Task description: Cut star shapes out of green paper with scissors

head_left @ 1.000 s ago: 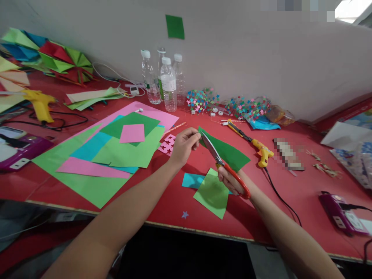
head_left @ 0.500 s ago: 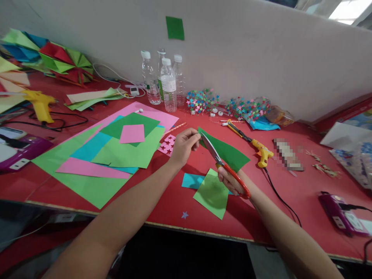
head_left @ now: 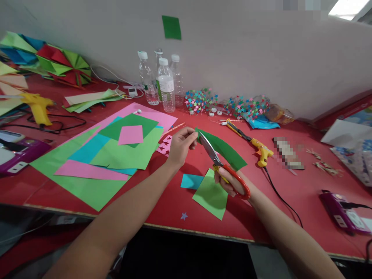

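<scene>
My left hand (head_left: 180,144) pinches the left corner of a dark green paper sheet (head_left: 231,151), which is held above the table and bows toward the right. Wrapped round the red and yellow handles of a pair of scissors (head_left: 240,180) is my right hand (head_left: 226,185). The metal blades point up and left along the near edge of the sheet, their tips just beside my left fingertips. How far the blades are apart is hard to make out. Below the scissors lie a light green paper piece (head_left: 211,195) and a blue paper strip (head_left: 190,181).
Stacked colored paper (head_left: 87,186) covers the table's left part. Plastic bottles (head_left: 167,87) and clear bags of colored stars (head_left: 200,101) stand along the wall. A yellow glue gun (head_left: 263,153) with a black cord lies right, another (head_left: 37,106) left. Purple power strips (head_left: 337,213) sit near both sides.
The green sheet looks narrower and more bowed, with its right end lower. The yellow handle of the scissors shows more now. Both hands stay nearly in place; the view has shifted slightly.
</scene>
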`<state>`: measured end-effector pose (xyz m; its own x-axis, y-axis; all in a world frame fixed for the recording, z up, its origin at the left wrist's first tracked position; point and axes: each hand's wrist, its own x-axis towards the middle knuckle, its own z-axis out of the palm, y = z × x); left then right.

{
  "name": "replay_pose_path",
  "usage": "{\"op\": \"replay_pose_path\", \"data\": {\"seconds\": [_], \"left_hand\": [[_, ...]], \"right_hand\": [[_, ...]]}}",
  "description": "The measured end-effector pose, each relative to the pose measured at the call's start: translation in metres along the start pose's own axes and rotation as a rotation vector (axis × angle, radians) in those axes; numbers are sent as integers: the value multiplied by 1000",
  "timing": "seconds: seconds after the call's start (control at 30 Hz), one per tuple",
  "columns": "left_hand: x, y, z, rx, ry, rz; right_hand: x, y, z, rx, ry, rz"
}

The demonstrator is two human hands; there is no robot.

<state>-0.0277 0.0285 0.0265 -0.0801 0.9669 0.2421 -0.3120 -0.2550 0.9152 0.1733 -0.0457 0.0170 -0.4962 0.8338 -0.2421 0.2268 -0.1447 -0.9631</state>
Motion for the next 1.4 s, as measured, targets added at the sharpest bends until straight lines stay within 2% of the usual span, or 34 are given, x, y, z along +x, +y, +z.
{"op": "replay_pose_path", "data": {"seconds": [0.43,0.6,0.93,1.4], "left_hand": [[-3,-4,0,-18,-6,25],[-3,-5,1,-48,1,4],[-1,-2,-1,-66,-48,-13],[-9,-8,6,-41,-5,-37]], "right_hand": [[-1,-7,7,-69,52,-10],[-2,-7,13,-60,85,30],[-2,-12,3,-113,46,32],[2,-8,20,-17,164,104]]}}
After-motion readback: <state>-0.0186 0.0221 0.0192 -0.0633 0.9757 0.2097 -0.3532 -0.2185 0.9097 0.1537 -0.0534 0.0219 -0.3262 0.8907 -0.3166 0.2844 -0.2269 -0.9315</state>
